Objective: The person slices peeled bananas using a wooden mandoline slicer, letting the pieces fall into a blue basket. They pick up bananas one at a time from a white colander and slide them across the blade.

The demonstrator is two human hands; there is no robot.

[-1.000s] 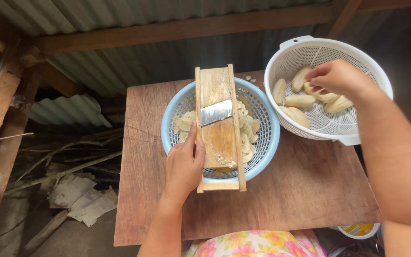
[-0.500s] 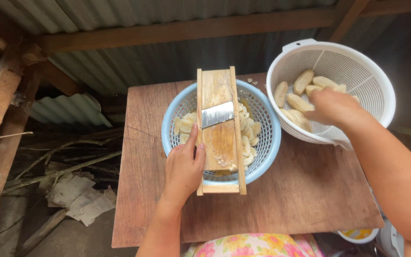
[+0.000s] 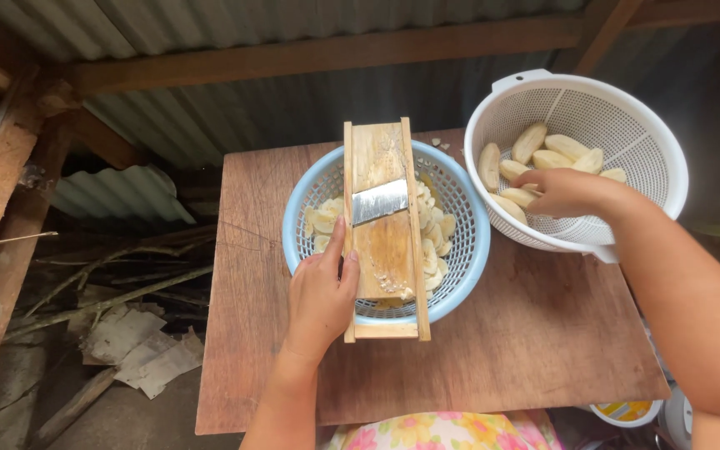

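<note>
Peeled pale banana pieces [image 3: 548,158] in white colander [image 3: 627,108], right hand [image 3: 568,192] fingers grasping one, left hand [image 3: 321,296] gripping wooden slicer [image 3: 385,242]

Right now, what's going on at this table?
A person works with both bare hands. The left hand steadies a wooden slicer board lying across a blue basket that holds pale slices. The right hand reaches into a white colander of peeled pale pieces; whether it grips one is unclear. Both containers sit on a wooden table.
</note>
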